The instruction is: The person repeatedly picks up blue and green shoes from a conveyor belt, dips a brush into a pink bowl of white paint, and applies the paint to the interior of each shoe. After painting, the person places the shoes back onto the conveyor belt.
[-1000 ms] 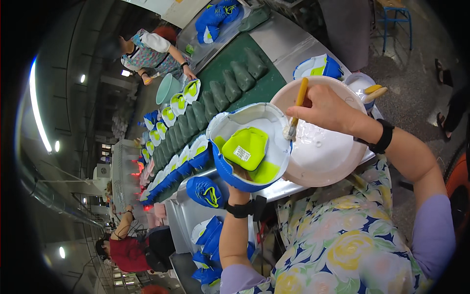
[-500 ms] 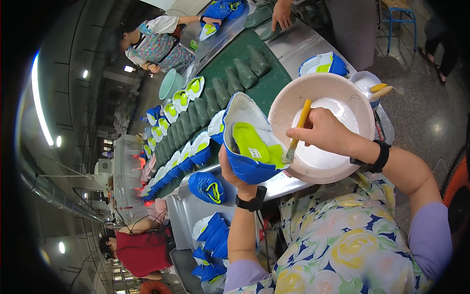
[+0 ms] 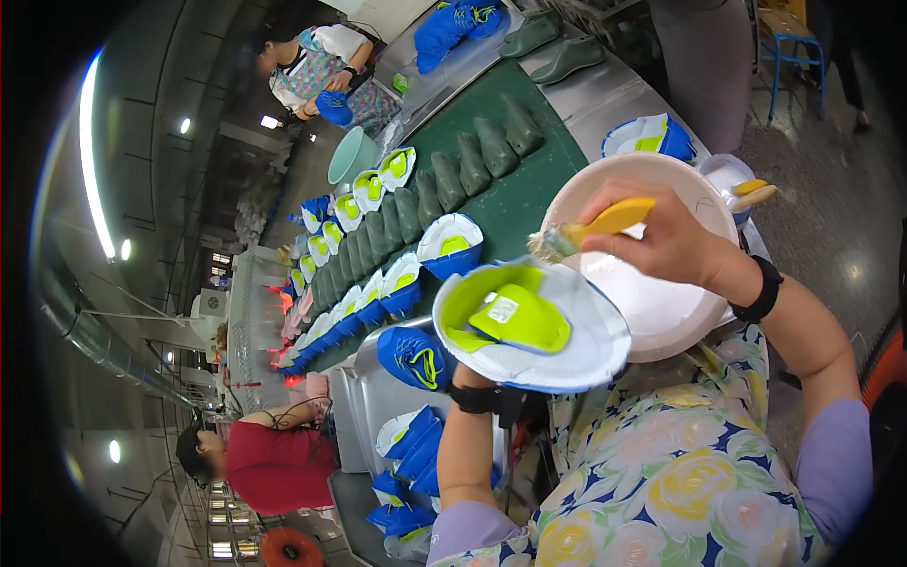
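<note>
My left hand [image 3: 467, 376] supports a blue shoe upper [image 3: 597, 333] from beneath. The upper's white inside and lime-yellow tongue face up, and it covers most of my fingers. Between the fingers of my right hand [image 3: 673, 244] is a paintbrush [image 3: 619, 216] with a yellow handle. Its pale bristles point left, at the upper's far edge; whether they touch it I cannot tell. Under my right hand stands a wide pale-pink basin [image 3: 697, 329] with white liquid inside.
Rows of dark green shoe lasts [image 3: 444, 181] and blue uppers [image 3: 401, 283] cover a green conveyor belt [image 3: 553, 161]. A white pot [image 3: 726, 175] with brushes stands beyond the basin. More uppers [image 3: 416, 454] lie left of my arm. Two co-workers, one in red [image 3: 279, 463], are at the left.
The upper has turned and tilted, so its inside faces up more. The brush has moved from its near right edge to its far edge. The far co-worker has drawn a blue upper closer.
</note>
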### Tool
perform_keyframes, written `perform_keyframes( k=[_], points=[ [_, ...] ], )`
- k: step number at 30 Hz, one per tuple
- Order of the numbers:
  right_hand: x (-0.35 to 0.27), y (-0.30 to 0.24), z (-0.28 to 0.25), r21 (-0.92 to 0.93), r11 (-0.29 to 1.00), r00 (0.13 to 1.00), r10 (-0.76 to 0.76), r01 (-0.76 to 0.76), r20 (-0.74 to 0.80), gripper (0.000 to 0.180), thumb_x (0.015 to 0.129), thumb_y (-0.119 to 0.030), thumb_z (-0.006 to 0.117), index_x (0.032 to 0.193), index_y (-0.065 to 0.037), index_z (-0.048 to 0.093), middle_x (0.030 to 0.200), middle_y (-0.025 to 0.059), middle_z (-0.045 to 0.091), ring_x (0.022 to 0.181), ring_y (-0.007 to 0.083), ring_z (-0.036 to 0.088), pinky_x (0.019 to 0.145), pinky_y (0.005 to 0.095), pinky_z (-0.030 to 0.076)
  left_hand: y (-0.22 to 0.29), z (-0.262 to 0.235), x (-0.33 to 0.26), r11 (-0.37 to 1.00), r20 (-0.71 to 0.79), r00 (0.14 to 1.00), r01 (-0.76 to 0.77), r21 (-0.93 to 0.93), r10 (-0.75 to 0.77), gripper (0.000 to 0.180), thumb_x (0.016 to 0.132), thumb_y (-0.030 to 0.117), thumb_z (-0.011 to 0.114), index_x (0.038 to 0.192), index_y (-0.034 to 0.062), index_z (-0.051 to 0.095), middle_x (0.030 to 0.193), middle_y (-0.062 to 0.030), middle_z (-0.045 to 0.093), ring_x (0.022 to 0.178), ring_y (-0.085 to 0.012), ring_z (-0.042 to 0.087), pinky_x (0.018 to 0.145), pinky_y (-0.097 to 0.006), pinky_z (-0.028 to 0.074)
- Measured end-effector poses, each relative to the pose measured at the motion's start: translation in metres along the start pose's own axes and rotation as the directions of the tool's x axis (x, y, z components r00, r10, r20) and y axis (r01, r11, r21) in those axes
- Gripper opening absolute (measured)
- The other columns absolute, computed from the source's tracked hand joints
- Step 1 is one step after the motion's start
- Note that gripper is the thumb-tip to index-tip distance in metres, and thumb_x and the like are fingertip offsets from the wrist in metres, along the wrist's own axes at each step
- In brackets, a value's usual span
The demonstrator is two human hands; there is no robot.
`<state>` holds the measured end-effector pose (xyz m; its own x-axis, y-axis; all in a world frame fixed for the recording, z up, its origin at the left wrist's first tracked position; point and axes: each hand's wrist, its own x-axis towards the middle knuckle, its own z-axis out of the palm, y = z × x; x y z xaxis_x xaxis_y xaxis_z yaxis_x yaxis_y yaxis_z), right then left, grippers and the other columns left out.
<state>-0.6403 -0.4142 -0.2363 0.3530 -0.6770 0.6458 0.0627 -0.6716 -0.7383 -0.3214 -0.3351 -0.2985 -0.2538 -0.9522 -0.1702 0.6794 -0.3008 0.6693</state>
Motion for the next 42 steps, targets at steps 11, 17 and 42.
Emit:
perform_keyframes(
  k=[11, 17, 42],
  points=[
    [0.025, -0.002, 0.041, -0.127, 0.847, 0.819, -0.444, 0.516, 0.363, 0.014, 0.086, -0.01, 0.069, 0.095, -0.004, 0.06, 0.098, 0.0113, 0.064, 0.093, 0.0314, 0.065, 0.084, 0.0392, 0.053, -0.053, 0.036, -0.001, 0.932, 0.0, 0.967, 0.248, -0.263, -0.257, 0.05, 0.105, 0.04, 0.048, 0.141, 0.0061, 0.05, 0.14, -0.0148, 0.057, 0.124, -0.029, 0.061, 0.1, -0.048, 0.055],
    [0.026, -0.003, 0.023, -0.26, 0.961, 0.891, 0.037, 0.092, 0.453, 0.017, 0.089, -0.015, 0.07, 0.093, -0.001, 0.061, 0.097, 0.0171, 0.065, 0.089, 0.0347, 0.066, 0.08, 0.0411, 0.053, -0.053, -0.009, -0.001, 0.922, 0.038, 0.97, 0.242, -0.303, -0.242, 0.047, 0.104, 0.04, 0.05, 0.14, 0.0099, 0.052, 0.141, -0.0146, 0.056, 0.126, -0.0311, 0.06, 0.103, -0.051, 0.053],
    [0.012, 0.004, -0.024, -0.294, 0.953, 0.925, 0.042, 0.077, 0.377, 0.018, 0.087, -0.016, 0.074, 0.09, -0.004, 0.061, 0.087, 0.0139, 0.063, 0.079, 0.0358, 0.063, 0.071, 0.0422, 0.05, -0.019, 0.018, 0.002, 0.952, -0.095, 0.989, -0.077, 0.298, 0.11, 0.059, 0.097, 0.036, 0.059, 0.145, 0.0053, 0.044, 0.135, -0.0165, 0.06, 0.118, -0.0322, 0.064, 0.098, -0.047, 0.055]
  ],
)
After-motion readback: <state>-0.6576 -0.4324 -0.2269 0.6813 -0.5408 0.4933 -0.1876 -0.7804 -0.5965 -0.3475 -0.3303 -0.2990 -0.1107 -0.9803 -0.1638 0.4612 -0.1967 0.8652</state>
